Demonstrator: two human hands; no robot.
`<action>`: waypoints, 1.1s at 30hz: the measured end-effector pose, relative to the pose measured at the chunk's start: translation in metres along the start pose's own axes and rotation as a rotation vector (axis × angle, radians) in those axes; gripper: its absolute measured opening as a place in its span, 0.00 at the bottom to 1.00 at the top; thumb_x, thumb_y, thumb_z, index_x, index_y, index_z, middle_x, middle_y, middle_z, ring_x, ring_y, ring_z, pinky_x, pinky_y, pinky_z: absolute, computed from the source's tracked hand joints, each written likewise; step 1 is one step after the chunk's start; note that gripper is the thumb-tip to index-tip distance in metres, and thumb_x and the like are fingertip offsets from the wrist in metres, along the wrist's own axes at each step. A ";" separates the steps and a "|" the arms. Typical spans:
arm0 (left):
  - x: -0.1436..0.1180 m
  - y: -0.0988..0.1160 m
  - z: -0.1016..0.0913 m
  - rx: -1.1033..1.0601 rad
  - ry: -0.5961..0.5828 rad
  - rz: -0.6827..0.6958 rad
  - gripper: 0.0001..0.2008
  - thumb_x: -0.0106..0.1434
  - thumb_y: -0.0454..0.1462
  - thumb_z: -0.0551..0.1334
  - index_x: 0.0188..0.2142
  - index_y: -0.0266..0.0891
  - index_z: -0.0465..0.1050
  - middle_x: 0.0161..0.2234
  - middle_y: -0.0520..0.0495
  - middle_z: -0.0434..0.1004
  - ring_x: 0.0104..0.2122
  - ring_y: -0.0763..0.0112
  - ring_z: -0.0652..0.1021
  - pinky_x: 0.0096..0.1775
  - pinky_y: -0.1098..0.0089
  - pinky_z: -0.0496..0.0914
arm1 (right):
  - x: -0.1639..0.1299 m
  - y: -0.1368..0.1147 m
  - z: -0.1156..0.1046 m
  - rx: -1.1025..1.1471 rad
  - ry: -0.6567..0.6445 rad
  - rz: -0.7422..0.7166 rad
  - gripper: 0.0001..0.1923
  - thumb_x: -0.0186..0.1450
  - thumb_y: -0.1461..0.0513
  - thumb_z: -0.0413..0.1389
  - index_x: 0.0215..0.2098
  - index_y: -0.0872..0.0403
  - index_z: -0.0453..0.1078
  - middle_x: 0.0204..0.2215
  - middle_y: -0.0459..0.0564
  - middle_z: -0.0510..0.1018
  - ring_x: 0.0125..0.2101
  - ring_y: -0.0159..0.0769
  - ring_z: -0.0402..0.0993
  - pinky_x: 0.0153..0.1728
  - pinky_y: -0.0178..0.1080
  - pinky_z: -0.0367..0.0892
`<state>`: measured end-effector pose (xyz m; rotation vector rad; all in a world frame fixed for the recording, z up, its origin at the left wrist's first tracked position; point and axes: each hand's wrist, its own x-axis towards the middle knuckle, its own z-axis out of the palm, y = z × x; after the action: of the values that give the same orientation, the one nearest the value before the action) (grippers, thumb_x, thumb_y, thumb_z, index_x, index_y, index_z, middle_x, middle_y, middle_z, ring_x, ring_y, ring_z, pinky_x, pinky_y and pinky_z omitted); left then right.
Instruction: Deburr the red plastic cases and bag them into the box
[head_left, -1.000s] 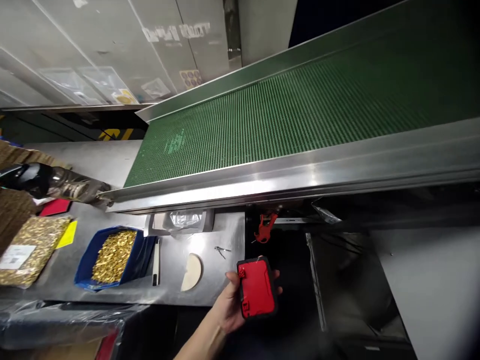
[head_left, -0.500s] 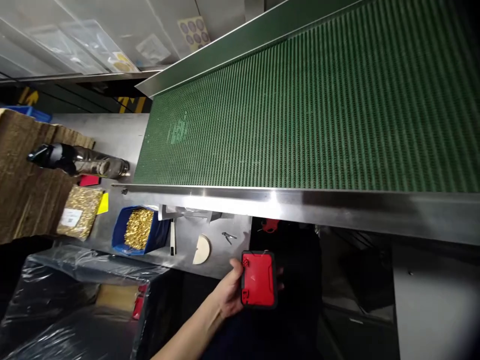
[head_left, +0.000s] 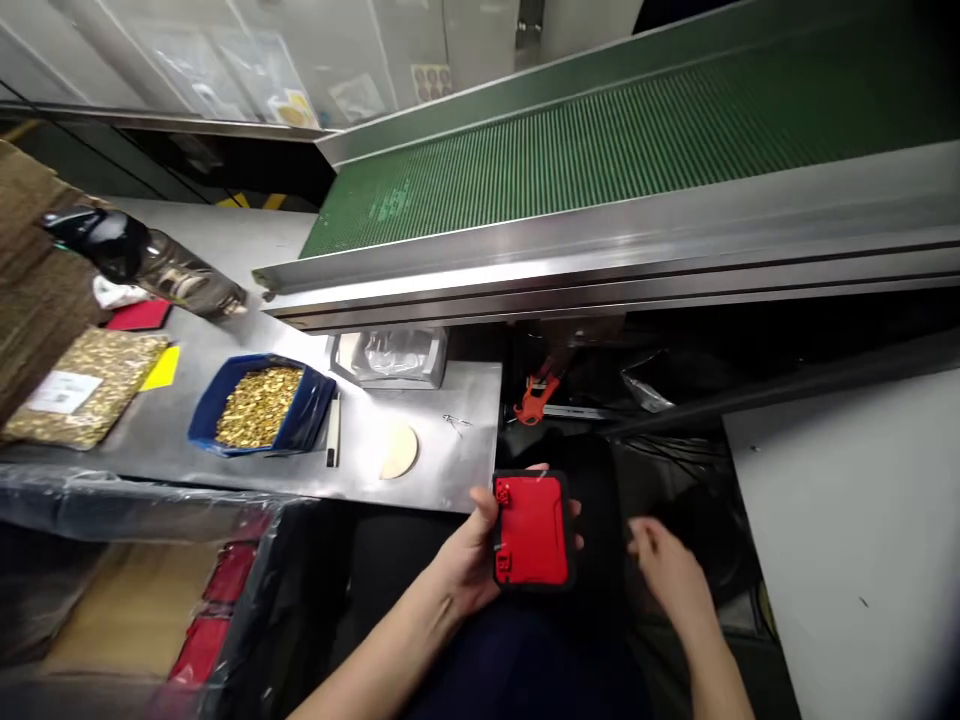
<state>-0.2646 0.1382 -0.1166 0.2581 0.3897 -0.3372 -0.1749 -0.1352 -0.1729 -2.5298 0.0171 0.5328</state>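
A red-and-black case (head_left: 532, 531) is grasped in the left hand (head_left: 471, 548) just off the worktop's (head_left: 420, 480) near right corner, the right hand (head_left: 670, 580) is released beside it, and a blue tray (head_left: 259, 405) on the worktop is filled with small brass parts (head_left: 259, 405).

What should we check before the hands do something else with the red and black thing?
1. Left hand holds the red and black part firmly: ok, fingers wrap both side edges.
2. Right hand free: ok, it holds nothing and sits apart from the part.
3. Red face of the part in view: ok, it faces up.
4. Steel table has bare space near the part: ok.
5. Blue tray of brass pieces out of the hands' way: ok, far to the left.
6. Green conveyor belt moving or stopped: cannot tell.
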 end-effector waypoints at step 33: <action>-0.065 -0.007 -0.009 -0.185 -0.151 0.000 0.55 0.63 0.67 0.27 0.71 0.31 0.55 0.73 0.27 0.50 0.73 0.41 0.51 0.68 0.38 0.48 | -0.038 -0.115 -0.010 1.557 -0.426 0.123 0.13 0.72 0.53 0.54 0.32 0.48 0.64 0.20 0.39 0.48 0.21 0.32 0.43 0.21 0.35 0.55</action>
<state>-0.3269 0.1519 -0.0990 0.0511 0.2694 -0.3164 -0.1922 -0.0467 -0.0914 -0.8897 0.3006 0.6919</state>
